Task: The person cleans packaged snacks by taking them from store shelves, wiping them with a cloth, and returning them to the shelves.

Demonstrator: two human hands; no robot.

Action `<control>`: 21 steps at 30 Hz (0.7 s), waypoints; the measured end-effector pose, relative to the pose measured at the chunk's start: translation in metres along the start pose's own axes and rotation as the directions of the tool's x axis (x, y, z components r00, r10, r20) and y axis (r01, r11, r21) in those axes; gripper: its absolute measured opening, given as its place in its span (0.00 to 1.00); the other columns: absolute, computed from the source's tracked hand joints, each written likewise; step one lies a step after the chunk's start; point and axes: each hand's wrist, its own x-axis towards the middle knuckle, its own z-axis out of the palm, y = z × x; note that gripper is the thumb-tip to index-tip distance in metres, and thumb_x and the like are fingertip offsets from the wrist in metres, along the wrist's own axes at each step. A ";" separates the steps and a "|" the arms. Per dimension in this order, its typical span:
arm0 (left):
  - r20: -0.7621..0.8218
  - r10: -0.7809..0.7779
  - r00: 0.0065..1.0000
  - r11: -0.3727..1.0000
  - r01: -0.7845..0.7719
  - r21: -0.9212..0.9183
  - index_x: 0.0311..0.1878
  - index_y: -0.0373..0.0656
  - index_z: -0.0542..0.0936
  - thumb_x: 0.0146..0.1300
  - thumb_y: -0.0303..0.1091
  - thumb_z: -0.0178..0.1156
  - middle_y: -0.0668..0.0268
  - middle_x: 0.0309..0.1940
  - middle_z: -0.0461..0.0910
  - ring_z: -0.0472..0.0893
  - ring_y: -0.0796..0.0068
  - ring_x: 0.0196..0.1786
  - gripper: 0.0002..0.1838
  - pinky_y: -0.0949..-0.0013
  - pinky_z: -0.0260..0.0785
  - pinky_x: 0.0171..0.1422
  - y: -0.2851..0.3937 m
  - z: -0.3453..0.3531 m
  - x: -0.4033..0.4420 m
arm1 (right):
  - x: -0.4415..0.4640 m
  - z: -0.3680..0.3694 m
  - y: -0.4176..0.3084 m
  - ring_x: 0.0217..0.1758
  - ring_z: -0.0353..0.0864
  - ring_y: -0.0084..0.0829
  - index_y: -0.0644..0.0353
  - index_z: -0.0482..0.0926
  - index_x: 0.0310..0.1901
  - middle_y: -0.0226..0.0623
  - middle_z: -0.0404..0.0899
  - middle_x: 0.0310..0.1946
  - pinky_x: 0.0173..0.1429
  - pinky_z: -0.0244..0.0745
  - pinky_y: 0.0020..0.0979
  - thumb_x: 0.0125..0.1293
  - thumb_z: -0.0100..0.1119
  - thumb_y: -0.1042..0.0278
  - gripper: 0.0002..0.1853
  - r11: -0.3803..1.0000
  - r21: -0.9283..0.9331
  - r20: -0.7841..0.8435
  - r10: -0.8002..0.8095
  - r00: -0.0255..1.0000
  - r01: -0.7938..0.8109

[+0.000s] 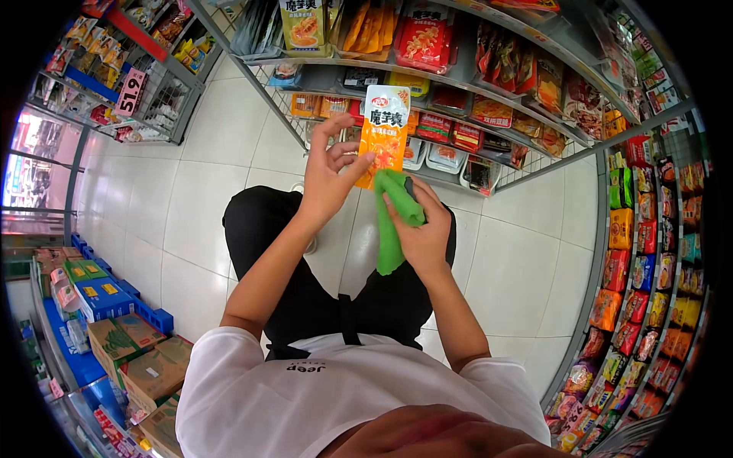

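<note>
An orange and white snack packet (387, 126) with dark lettering stands upright in front of me. My left hand (334, 172) pinches its lower left edge, thumb across the front and the upper fingers curled loosely beside it. In my right hand (426, 233) is a bunched green cloth (391, 244), its upper fold against the packet's bottom edge and a loose end hanging down. Something dark shows between the cloth and my right fingers; I cannot tell what. The packet's back is hidden.
A shelf rack (458, 76) with several tiers of packaged snacks is close ahead. Snack shelves (634, 275) run along the right. Cardboard boxes (145, 359) and a blue crate (156, 317) stand at left. Pale floor tiles (198, 206) lie around my legs.
</note>
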 end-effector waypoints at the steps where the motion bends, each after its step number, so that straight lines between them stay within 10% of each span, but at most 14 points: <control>1: 0.058 0.034 0.998 0.994 -0.040 0.097 0.75 0.39 0.65 0.70 0.22 0.67 0.57 0.73 0.65 0.78 0.69 0.66 0.33 0.66 0.75 0.67 0.000 -0.003 -0.004 | 0.001 -0.002 -0.003 0.57 0.86 0.30 0.70 0.85 0.56 0.43 0.85 0.59 0.62 0.79 0.30 0.65 0.72 0.78 0.18 1.000 -0.015 0.010 -0.013 1.000 0.013; 7: 0.325 0.077 0.942 0.940 -0.177 0.292 0.86 0.47 0.50 0.63 0.24 0.61 0.55 0.85 0.49 0.44 0.56 0.88 0.49 0.53 0.42 0.87 0.014 -0.011 -0.031 | 0.009 -0.009 -0.021 0.58 0.88 0.35 0.67 0.85 0.56 0.44 0.85 0.60 0.61 0.80 0.31 0.61 0.74 0.78 0.20 0.996 0.039 0.101 -0.082 0.991 0.079; 15: 0.420 0.019 0.907 0.979 0.067 -0.190 0.87 0.44 0.45 0.64 0.29 0.65 0.55 0.82 0.58 0.63 0.57 0.83 0.52 0.53 0.51 0.86 0.028 -0.017 -0.021 | 0.029 -0.020 -0.038 0.68 0.83 0.40 0.71 0.85 0.49 0.52 0.75 0.72 0.67 0.76 0.35 0.59 0.74 0.80 0.16 0.976 0.130 0.382 -0.211 0.900 0.173; 21: 0.349 -0.103 0.932 0.952 0.194 -0.237 0.84 0.38 0.52 0.77 0.39 0.60 0.58 0.78 0.66 0.68 0.66 0.78 0.41 0.59 0.55 0.84 0.006 -0.027 -0.031 | 0.035 -0.028 -0.029 0.50 0.89 0.32 0.67 0.84 0.45 0.49 0.72 0.76 0.55 0.80 0.29 0.57 0.77 0.77 0.15 0.953 0.184 0.472 -0.299 0.830 0.239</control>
